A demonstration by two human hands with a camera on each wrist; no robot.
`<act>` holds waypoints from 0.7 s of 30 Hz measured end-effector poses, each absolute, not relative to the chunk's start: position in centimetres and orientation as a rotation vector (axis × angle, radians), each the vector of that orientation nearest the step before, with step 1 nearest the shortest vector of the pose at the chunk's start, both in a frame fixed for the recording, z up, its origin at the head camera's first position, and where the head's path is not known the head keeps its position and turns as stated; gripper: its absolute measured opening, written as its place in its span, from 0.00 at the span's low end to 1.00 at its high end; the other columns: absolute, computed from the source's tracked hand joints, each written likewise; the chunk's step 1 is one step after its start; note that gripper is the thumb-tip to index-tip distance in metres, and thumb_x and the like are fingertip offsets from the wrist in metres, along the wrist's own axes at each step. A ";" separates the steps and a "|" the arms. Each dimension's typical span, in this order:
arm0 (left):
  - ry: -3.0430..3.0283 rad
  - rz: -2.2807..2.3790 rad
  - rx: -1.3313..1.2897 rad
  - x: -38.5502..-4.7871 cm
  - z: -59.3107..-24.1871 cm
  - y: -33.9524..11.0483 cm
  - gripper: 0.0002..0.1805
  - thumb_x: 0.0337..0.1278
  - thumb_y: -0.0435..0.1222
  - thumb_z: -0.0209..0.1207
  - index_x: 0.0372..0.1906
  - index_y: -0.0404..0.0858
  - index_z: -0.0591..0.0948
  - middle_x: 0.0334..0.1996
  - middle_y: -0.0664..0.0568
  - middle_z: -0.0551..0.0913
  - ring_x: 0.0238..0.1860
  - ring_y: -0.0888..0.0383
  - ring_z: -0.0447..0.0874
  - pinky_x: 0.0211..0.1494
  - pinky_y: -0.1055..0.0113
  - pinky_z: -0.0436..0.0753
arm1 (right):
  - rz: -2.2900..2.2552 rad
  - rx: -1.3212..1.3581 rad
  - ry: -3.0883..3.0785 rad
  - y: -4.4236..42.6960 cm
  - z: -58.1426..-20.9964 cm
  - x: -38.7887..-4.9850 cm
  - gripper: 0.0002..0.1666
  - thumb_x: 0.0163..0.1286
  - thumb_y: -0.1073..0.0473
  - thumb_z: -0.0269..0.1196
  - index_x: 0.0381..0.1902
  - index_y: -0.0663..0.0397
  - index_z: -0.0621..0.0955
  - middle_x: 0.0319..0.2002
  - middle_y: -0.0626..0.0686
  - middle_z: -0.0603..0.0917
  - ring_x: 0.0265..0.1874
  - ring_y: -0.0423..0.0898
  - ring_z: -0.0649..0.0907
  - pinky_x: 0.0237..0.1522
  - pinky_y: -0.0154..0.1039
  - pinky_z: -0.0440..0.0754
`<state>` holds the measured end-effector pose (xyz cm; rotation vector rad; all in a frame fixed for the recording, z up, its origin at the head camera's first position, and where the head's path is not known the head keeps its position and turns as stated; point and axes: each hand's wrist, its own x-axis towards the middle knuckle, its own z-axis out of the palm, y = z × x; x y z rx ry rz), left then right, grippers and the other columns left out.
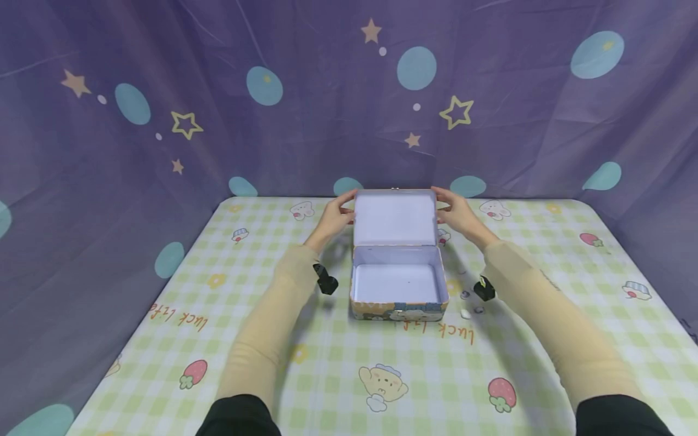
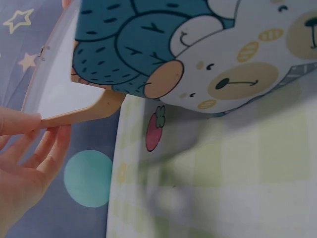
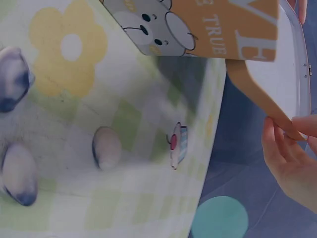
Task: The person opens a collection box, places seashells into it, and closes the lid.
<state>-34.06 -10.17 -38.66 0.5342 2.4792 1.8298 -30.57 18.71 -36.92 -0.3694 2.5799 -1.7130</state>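
A hinged tin box [image 1: 399, 312] with cartoon bears on its outside stands on the table, its lid [image 1: 395, 217] raised and its pale inside facing me. Nothing shows inside the box. My left hand [image 1: 334, 218] pinches the lid's left edge; in the left wrist view the thumb lies on the inner face and the fingers [image 2: 52, 153] behind the rim. On the opposite edge, my right hand [image 1: 458, 213] pinches the lid in the same way, its fingers [image 3: 280, 148] seen in the right wrist view.
Several small white and purplish shells [image 1: 465, 314] lie on the table right of the box, larger in the right wrist view, one shell [image 3: 106, 148] near its middle. A green checked cloth [image 1: 305, 387] covers the table. Behind hangs a purple curtain [image 1: 327, 139].
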 end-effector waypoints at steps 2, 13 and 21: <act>2.406 1.889 0.577 -36.6 -41.4 -10.8 0.33 0.48 0.21 0.51 0.62 0.44 0.66 0.60 0.44 0.67 0.35 0.55 0.81 0.33 0.66 0.85 | -1.705 -0.339 2.553 18.7 -37.2 -30.9 0.36 0.58 0.78 0.46 0.65 0.65 0.54 0.59 0.72 0.61 0.48 0.66 0.73 0.39 0.42 0.83; 2.351 1.856 0.449 -43.3 -49.4 -11.9 0.34 0.43 0.27 0.58 0.60 0.51 0.69 0.59 0.58 0.68 0.33 0.55 0.82 0.34 0.67 0.84 | -1.693 -0.137 2.348 18.7 -38.9 -31.9 0.37 0.60 0.76 0.44 0.67 0.61 0.49 0.64 0.68 0.55 0.50 0.55 0.71 0.44 0.39 0.81; 2.408 1.776 0.303 -43.2 -49.7 -11.7 0.31 0.47 0.26 0.56 0.60 0.48 0.69 0.57 0.54 0.71 0.33 0.53 0.82 0.36 0.65 0.84 | -1.719 -0.083 2.254 18.8 -39.7 -32.0 0.38 0.61 0.74 0.44 0.68 0.59 0.46 0.65 0.67 0.53 0.49 0.53 0.71 0.40 0.31 0.80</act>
